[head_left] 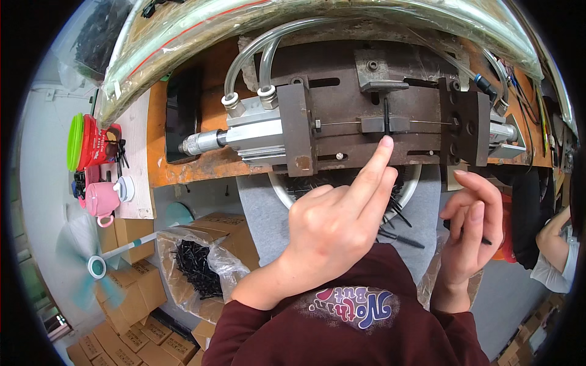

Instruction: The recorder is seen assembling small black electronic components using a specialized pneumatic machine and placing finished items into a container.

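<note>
A thin black plastic stick (386, 113) lies lengthwise across a small grey metal block (400, 124) in the middle of a dark metal fixture (342, 107). The stretched index finger of my left hand (336, 222) touches the stick's near end, and that hand grips nothing. My right hand (470, 235) hovers to the right, below the fixture's edge. Its fingers are curled around another black piece (486, 241), whose ends peek out on both sides; the palm hides most of it. Thin pins point at the block from both sides.
Air cylinders flank the fixture, the left cylinder (256, 131) fed by clear hoses (247, 58). A white-rimmed bowl (281, 190) of black parts rests on my lap. At left are a bag of black pieces (198, 268), a fan (96, 266), a pink cup (101, 198) and cartons (131, 287).
</note>
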The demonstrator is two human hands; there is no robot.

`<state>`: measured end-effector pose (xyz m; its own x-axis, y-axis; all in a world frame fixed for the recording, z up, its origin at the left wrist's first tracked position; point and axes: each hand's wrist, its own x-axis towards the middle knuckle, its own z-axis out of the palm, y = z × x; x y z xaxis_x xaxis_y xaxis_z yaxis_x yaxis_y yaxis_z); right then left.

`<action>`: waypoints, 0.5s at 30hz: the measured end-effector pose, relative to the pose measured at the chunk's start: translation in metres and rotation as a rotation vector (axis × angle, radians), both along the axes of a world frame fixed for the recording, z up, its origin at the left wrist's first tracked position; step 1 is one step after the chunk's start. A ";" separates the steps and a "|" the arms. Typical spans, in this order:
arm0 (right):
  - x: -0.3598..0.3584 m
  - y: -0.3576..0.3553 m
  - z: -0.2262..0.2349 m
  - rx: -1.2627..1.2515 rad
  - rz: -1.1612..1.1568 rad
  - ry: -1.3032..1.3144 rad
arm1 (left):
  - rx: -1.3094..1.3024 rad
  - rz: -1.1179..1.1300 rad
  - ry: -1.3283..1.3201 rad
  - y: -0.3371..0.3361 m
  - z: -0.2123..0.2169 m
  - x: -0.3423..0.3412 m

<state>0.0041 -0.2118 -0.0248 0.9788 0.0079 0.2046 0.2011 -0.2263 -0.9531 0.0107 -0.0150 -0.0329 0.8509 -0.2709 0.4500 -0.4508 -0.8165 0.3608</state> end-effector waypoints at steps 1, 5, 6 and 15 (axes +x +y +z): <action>0.001 0.002 -0.001 0.056 -0.042 -0.020 | 0.045 0.022 -0.043 -0.003 -0.002 0.002; 0.004 0.000 0.001 0.271 -0.050 0.077 | 0.118 0.018 -0.035 -0.005 0.009 0.009; 0.005 -0.001 -0.001 0.331 0.008 0.080 | 0.115 0.000 -0.056 -0.005 0.008 0.012; 0.011 -0.007 0.009 0.755 0.203 0.231 | -0.207 -0.170 0.103 0.003 0.016 0.006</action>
<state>0.0153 -0.2185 -0.0159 0.9913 0.1301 0.0192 -0.0509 0.5137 -0.8564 0.0165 -0.0120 -0.0170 0.8455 -0.3249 0.4237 -0.5268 -0.6370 0.5628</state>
